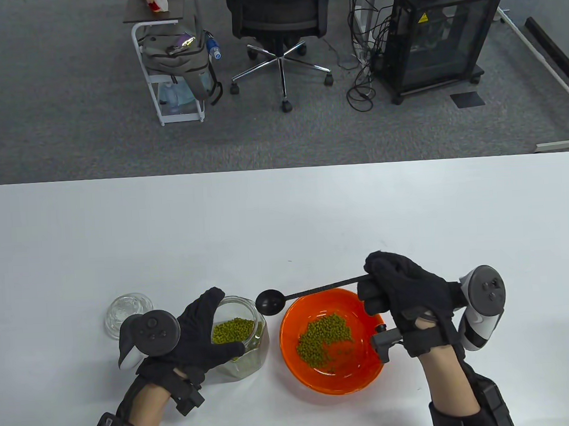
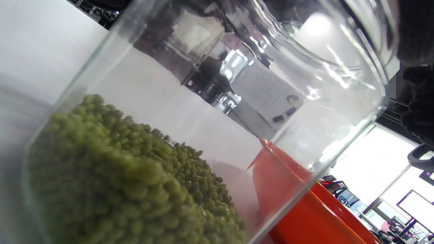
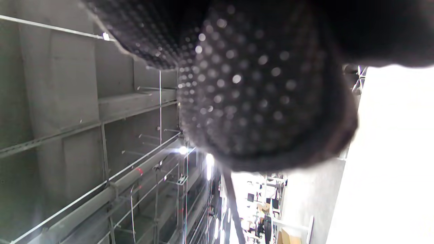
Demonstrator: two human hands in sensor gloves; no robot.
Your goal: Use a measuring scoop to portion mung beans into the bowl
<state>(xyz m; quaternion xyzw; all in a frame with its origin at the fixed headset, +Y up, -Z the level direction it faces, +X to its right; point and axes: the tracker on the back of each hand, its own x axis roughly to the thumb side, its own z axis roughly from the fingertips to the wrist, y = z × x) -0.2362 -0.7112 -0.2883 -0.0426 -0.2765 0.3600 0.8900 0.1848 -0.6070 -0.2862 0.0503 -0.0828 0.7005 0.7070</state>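
Mung beans (image 1: pixel 325 338) are heaped in the orange bowl (image 1: pixel 292 360). Just left of the bowl, a glass jar (image 1: pixel 253 341) is gripped by the left hand (image 1: pixel 202 334). Above the bowl's far-left rim, a black measuring scoop (image 1: pixel 270 302), seemingly empty, is pinched at its handle by the right hand (image 1: pixel 405 294). Beans could be spilled onto the counter (image 1: pixel 284 213) if the jar were tipped.

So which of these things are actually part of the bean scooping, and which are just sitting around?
Part of the job:
- glass jar of mung beans, held by the left hand
- black measuring scoop, in the right hand
- orange bowl

Just around:
- jar lid
- office chair
- backpack
- black cabinet
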